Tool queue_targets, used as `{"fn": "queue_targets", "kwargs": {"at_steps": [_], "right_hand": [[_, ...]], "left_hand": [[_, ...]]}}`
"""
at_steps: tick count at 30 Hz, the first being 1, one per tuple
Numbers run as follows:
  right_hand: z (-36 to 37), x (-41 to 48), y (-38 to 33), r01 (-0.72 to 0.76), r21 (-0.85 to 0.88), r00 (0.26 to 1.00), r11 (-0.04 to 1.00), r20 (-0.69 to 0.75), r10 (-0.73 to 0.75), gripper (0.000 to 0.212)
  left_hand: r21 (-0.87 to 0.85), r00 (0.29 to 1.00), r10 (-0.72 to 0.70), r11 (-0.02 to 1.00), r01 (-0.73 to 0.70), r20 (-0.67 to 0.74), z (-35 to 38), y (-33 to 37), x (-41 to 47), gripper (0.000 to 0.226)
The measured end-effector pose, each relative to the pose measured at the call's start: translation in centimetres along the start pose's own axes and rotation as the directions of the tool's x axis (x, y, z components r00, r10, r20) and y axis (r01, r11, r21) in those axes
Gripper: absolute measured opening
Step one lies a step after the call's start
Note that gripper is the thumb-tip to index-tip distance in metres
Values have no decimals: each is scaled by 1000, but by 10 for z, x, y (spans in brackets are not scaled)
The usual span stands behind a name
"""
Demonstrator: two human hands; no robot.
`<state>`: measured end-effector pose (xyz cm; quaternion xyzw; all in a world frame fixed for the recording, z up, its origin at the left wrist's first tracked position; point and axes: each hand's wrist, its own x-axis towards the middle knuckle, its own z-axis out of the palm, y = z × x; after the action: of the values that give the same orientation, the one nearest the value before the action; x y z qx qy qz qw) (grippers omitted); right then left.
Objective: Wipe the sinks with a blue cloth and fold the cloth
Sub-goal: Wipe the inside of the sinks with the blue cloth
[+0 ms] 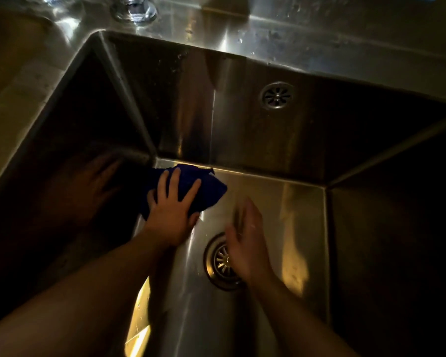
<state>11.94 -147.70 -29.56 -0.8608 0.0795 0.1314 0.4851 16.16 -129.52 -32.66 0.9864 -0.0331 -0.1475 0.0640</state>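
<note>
- Head view: I look down into a deep steel sink (281, 202) in dim light, its walls dark and streaked with glare. The round drain (220, 262) in the sink floor is my landmark.
- Beyond the drain, high on the back wall, sits a small overflow grille (277, 95). Further beyond it, on the wet steel ledge (319, 24), stands the shiny tap base (134, 9).
- The blue cloth (206, 191) lies bunched on the sink floor, beyond and to the left of the drain, pushed into the far left corner where the floor meets the left and back walls.
- My left hand (171, 210) lies palm down on the near half of the cloth. My fingers (175, 181) are spread and fairly straight, pressing it flat rather than clutching it. The thumb rests at the cloth's near right edge. The cloth shows past my fingertips, on the side away from the drain.
- My right hand (245, 238) is blurred. It hovers edge-on over the right side of the drain, fingers loosely straight and holding nothing. It is clear of the cloth, which lies just to its left.
- The left wall mirrors a faint reflection (98, 181) of my left hand.
</note>
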Motion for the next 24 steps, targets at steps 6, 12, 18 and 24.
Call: {"fn": "queue_targets", "kwargs": {"at_steps": [6, 12, 18, 24], "right_hand": [[-54, -29, 64, -2, -185, 991, 983, -129, -22, 56], [-62, -10, 65, 35, -258, 984, 966, -159, -78, 57], [-86, -5, 84, 10, -510, 993, 860, -98, -70, 62], [-96, -17, 89, 14, -629, 999, 778, -15, -30, 61]], "left_hand": [[169, 985, 166, 973, -157, -38, -14, -23, 48, 68], [96, 976, 164, 984, -151, -141, -3, -23, 48, 59], [111, 959, 281, 955, -275, -41, 12, -28, 14, 61], [121, 943, 285, 944, -307, 170, 15, -25, -52, 62]]}}
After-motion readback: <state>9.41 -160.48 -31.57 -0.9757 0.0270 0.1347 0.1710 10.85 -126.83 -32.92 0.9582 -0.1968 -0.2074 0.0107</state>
